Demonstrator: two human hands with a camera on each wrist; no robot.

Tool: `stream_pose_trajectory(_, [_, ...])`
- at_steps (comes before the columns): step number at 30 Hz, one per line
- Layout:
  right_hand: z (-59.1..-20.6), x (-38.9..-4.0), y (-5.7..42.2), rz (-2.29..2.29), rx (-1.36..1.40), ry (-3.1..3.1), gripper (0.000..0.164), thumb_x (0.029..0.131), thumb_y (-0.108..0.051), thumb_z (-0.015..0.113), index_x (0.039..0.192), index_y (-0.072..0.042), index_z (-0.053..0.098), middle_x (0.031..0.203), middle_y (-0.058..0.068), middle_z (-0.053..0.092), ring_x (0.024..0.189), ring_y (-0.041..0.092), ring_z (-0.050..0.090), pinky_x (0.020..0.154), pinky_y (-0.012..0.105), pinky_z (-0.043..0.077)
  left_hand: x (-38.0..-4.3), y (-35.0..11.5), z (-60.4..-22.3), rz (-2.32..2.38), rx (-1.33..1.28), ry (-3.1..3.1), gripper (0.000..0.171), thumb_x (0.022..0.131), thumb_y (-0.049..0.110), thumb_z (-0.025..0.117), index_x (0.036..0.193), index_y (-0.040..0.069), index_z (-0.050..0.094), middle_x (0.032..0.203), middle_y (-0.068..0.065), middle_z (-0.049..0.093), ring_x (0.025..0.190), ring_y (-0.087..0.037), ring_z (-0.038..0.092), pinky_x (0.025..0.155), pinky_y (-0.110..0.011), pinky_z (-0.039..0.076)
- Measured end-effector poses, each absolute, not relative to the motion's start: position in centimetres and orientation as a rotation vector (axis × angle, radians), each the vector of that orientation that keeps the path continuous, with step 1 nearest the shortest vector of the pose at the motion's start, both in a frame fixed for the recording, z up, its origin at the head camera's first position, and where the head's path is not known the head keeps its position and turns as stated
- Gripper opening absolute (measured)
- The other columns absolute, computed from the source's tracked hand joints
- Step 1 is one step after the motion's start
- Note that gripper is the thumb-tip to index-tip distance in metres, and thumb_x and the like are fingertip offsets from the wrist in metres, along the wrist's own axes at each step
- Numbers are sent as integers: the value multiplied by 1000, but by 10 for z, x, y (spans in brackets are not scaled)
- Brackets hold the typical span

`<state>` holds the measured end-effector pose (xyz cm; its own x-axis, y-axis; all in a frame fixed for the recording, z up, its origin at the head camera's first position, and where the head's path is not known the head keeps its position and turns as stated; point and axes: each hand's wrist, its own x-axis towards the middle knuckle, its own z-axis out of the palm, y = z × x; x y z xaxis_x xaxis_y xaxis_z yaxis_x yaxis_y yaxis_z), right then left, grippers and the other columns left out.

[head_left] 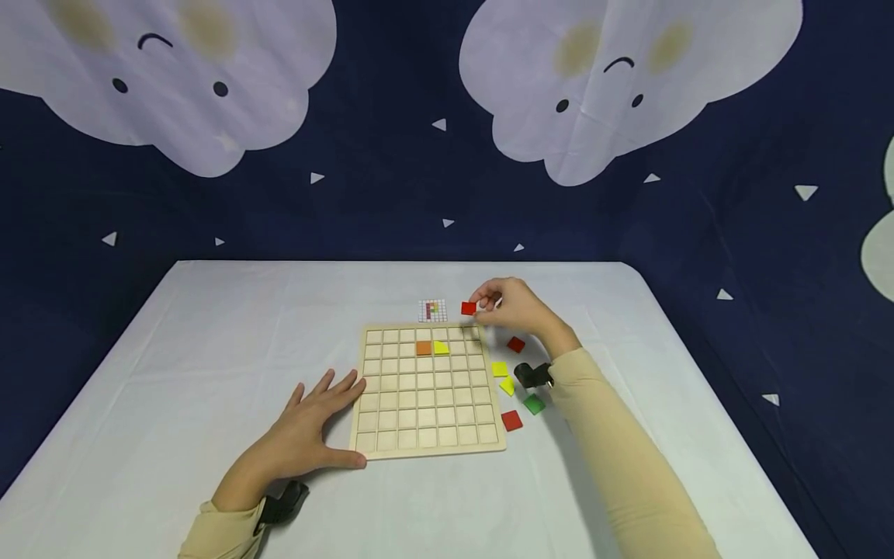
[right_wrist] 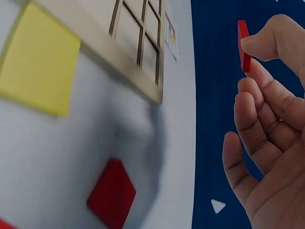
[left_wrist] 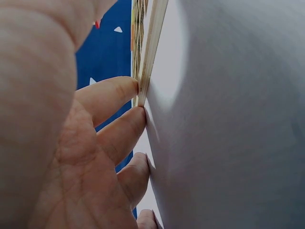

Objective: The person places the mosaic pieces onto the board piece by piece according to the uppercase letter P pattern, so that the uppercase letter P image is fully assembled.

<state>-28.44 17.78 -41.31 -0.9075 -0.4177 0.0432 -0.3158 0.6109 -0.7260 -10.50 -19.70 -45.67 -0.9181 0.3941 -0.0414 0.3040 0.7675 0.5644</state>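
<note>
The red tile (head_left: 469, 308) is up off the table (head_left: 209, 388), gripped between the thumb and forefinger of the right hand (head_left: 517, 307), the other fingers loosely bent and holding nothing. From that hand the tile points leftward, just beyond the far edge of the wooden board (head_left: 433, 452) and close to its far right corner — so the grid cells lie on the person's side of the tile and mostly to its left. The tile looks square, with no long axis to speak of; the right wrist view shows it nearly edge-on, and it seems to be held about parallel to the tabletop. Just left of it is the small printed card (head_left: 432, 311), beyond the board's far edge, and the right hand is clearly the nearer of the two to both. In the second row from the far edge an orange tile (head_left: 424, 348) and a yellow piece (head_left: 441, 348) occupy neighbouring cells, the yellow one on the right; both are leftward and nearer the person from the held tile. The left hand (head_left: 300, 431) lies well apart from all this, fingers spread and holding nothing — its fingertips touch the board's left edge, and its thumb reaches the near left corner.
</note>
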Motion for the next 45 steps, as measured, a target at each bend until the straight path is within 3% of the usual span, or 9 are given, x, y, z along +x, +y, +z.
stream_pose_trajectory(27, [-424, -267, 128, -1207, -791, 2511, 21, 89, -8, 78, 110, -7, 76, 97, 3, 70, 88, 16, 63, 80, 26, 57, -104, -199, -456, 886, 553, 2787, 117, 67, 62, 95, 164, 17, 47, 175, -12, 36, 164, -51, 19, 123, -83, 6])
stream_pose_trajectory(40, [-423, -264, 104, -1112, -833, 2494, 23, 86, -7, 79, 109, -8, 77, 106, 2, 75, 92, 13, 68, 86, 25, 60, -105, -198, -453, 882, 552, 2785, 118, 66, 64, 95, 164, 16, 47, 174, -13, 36, 164, -52, 19, 123, -84, 6])
stream_pose_trajectory(45, [-425, -263, 96, -1068, -866, 2486, 23, 86, -8, 80, 108, -8, 77, 101, 2, 77, 90, 9, 69, 85, 22, 60, -103, -197, -452, 882, 539, 2771, 119, 67, 64, 95, 164, 15, 47, 174, -14, 36, 164, -52, 18, 122, -85, 5])
